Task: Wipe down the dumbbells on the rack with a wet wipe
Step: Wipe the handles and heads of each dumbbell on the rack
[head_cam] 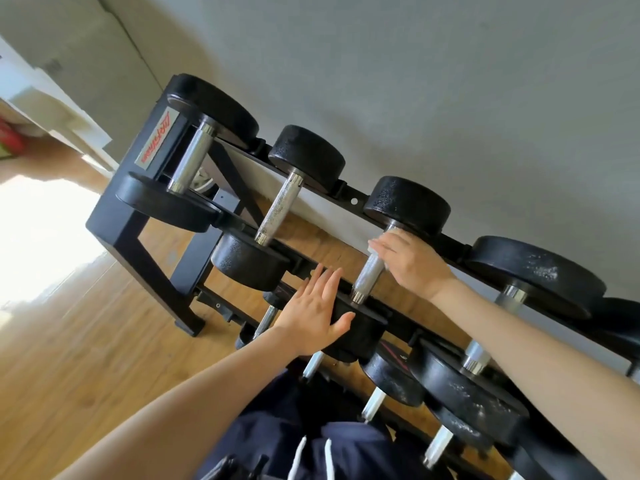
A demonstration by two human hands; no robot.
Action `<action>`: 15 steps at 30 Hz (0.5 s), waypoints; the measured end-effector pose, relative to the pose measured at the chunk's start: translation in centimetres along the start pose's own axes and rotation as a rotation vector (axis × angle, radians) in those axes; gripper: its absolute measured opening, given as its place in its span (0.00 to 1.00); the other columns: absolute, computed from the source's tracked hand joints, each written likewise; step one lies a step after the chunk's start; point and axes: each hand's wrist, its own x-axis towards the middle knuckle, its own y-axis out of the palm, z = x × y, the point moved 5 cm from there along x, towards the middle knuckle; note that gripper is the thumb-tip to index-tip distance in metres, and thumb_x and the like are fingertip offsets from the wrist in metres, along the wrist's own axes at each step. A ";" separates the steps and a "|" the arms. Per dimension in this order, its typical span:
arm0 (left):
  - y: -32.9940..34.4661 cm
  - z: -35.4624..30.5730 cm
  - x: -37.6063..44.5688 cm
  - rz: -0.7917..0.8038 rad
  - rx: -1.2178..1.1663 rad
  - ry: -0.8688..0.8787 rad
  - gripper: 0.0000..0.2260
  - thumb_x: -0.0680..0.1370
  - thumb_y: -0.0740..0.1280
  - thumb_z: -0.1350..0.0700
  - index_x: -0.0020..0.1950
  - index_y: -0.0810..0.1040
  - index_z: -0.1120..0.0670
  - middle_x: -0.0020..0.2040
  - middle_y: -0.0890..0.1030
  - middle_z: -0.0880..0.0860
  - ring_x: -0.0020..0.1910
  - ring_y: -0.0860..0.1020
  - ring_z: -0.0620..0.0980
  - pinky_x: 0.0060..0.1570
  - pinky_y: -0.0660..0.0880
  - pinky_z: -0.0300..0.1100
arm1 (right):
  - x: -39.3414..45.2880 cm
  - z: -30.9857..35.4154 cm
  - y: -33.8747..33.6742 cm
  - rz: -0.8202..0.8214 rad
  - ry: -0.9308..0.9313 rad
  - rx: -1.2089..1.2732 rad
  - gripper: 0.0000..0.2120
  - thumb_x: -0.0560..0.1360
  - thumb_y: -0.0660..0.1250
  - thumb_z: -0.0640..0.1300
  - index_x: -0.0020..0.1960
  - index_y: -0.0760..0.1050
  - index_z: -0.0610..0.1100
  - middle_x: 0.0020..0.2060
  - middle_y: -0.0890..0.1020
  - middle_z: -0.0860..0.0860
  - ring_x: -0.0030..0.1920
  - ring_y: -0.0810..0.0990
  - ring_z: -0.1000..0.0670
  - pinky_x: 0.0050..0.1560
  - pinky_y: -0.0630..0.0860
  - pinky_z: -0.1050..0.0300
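Observation:
A black rack (131, 233) holds several black dumbbells with chrome handles on its top tier. My right hand (412, 265) lies on the upper part of the handle (367, 278) of the third dumbbell from the left, with a white wet wipe (375, 249) under its fingers. With straight fingers, my left hand (313, 311) presses flat against the near head (360, 327) of that same dumbbell. Its far head (408, 204) rests on the back rail.
More dumbbells lie on the lower tier (391, 379) at the bottom right. A grey wall (450, 81) stands right behind the rack, and wood floor (86, 341) spreads to the left. My dark trousers with white drawstrings (311, 445) show at the bottom.

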 end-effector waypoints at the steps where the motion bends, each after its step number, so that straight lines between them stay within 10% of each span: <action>1: 0.0 0.0 0.0 0.004 0.001 -0.001 0.34 0.82 0.51 0.39 0.79 0.39 0.53 0.80 0.45 0.53 0.78 0.38 0.50 0.75 0.38 0.46 | -0.4 0.4 0.5 -0.003 -0.017 0.006 0.15 0.75 0.58 0.35 0.58 0.77 0.32 0.49 0.80 0.40 0.54 0.74 0.44 0.56 0.78 0.47; 6: -0.1 -0.1 0.0 -0.002 0.008 -0.006 0.34 0.82 0.51 0.39 0.80 0.40 0.53 0.80 0.45 0.53 0.78 0.38 0.50 0.73 0.36 0.43 | -2.5 2.7 2.8 0.162 -0.166 -0.050 0.24 0.73 0.49 0.32 0.67 0.70 0.34 0.65 0.74 0.40 0.68 0.67 0.42 0.71 0.59 0.45; 15: 0.0 -0.1 0.0 0.001 0.005 -0.009 0.33 0.82 0.51 0.39 0.80 0.41 0.53 0.80 0.46 0.53 0.78 0.39 0.50 0.74 0.38 0.44 | -1.2 1.6 0.6 0.004 -0.094 -0.006 0.17 0.72 0.60 0.33 0.59 0.79 0.37 0.55 0.82 0.43 0.56 0.81 0.44 0.60 0.73 0.47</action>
